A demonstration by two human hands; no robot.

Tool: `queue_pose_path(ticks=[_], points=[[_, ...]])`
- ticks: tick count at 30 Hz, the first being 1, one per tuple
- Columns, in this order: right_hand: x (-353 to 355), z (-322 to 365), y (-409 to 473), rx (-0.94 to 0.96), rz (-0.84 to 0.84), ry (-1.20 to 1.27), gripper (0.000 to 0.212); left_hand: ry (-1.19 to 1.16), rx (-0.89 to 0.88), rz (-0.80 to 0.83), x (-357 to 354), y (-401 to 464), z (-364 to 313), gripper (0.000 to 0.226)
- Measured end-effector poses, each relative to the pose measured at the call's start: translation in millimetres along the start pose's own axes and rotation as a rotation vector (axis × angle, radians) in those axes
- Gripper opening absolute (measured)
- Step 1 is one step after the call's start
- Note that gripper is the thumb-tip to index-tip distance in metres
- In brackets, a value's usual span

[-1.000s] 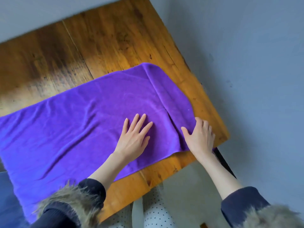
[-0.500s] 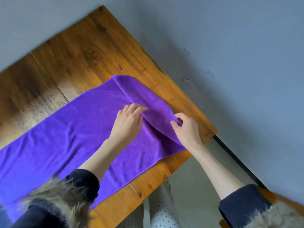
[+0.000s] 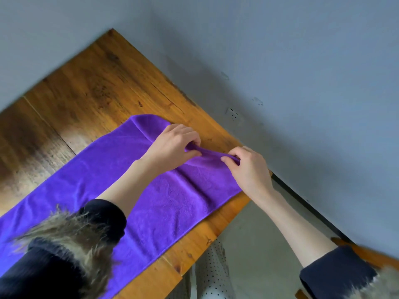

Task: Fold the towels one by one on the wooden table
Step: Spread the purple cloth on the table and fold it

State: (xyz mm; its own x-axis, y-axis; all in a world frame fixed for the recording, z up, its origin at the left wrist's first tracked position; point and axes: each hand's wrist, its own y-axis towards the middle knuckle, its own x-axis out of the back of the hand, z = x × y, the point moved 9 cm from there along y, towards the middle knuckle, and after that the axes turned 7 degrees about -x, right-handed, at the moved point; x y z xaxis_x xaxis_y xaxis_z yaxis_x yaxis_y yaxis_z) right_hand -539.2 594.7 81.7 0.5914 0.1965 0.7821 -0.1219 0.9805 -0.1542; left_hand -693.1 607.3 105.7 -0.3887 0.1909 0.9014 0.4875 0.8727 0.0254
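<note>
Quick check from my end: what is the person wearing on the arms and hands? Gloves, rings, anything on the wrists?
Both hands are bare: no gloves, rings or watch show on the left hand or the right hand. The forearms are uncovered, with dark navy sleeves pushed up toward the elbows. The left sleeve and the right sleeve each sit against shaggy grey-brown fur trim.

**Both hands pinch the towel's end**

A purple towel [image 3: 133, 182] lies along the wooden table [image 3: 103, 83], running from 8 o'clock toward 2 o'clock. The left hand [image 3: 172, 145] and right hand [image 3: 248, 167] each grip its raised short edge near the table's 3 o'clock corner.
</note>
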Motion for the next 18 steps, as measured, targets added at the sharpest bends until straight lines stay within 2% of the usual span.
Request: queue_pose_path(ticks=[7,13,18], points=[[35.2,-33.2,40.7,-0.163,-0.065,0.027,0.015,0.12,0.105,-0.015,25.6,0.6,30.5,0.017],[63.5,-44.5,71.2,-0.288,-0.173,0.017,0.029,0.238,0.19,-0.039,51.4,9.4,51.2,0.015],[83.7,-40.1,89.5,-0.313,-0.238,0.007,0.035,0.328,0.299,-0.202,73.6,14.3,57.1,0.023]])
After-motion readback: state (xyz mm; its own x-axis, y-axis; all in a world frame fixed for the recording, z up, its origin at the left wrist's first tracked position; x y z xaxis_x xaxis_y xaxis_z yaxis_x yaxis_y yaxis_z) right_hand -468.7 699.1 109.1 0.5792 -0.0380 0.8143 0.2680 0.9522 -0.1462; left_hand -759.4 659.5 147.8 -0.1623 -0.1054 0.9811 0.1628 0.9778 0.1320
